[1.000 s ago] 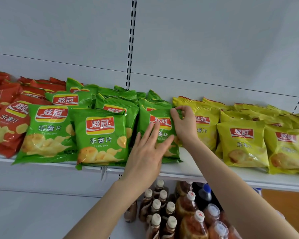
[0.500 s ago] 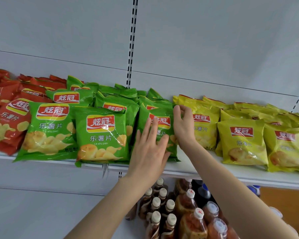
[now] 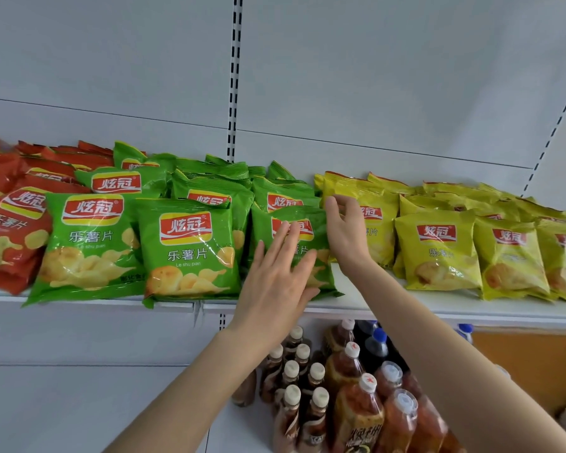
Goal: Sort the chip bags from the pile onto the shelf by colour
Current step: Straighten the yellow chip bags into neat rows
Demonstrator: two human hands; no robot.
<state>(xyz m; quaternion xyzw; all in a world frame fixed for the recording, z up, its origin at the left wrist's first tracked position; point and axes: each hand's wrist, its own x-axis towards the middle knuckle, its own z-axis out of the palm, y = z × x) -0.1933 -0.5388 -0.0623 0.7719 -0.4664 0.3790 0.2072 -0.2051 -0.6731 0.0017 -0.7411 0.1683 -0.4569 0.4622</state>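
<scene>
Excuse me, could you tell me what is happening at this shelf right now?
A person is sorting chip bags by colour on a white shelf: red bags at the left, green bags in the middle, yellow bags at the right. The left hand lies flat on the rightmost green bag. The right hand is at that bag's top right corner; whether it pinches it is unclear.

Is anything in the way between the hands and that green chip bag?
Nothing visible is. The left hand lies flat on the front green bag, and the right hand is at its top right corner.
</scene>
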